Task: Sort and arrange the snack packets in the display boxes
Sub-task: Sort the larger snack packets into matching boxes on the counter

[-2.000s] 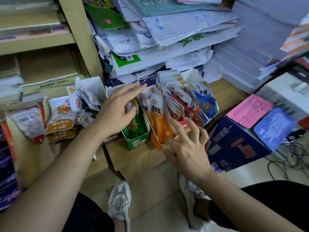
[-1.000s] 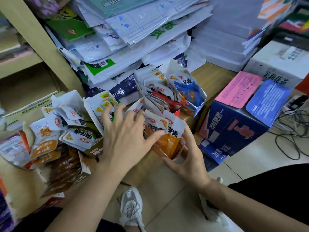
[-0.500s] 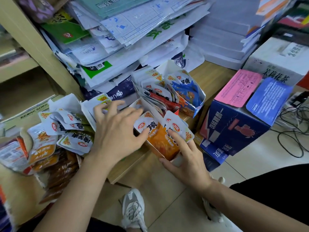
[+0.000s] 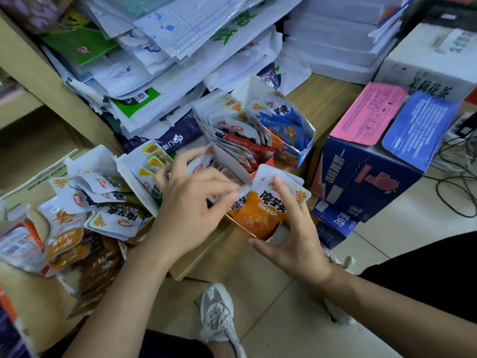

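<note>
Wooden shelf (image 4: 322, 99) held the orange box (image 4: 254, 234); right hand (image 4: 296, 244) pressed straight fingers (image 4: 285, 196) on upright orange packets (image 4: 260, 211), left hand (image 4: 191, 202) pinching one just left.

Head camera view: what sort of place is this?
Probably a small shop's stockroom or back office: snack packets stand in display boxes, courier mailer bags are heaped behind them, and a printed blue carton stands alongside.

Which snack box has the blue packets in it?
The display box farthest back on the right, beside the dark blue carton. It holds blue packets; the nearest box holds orange packets, the middle box red packets.
</note>
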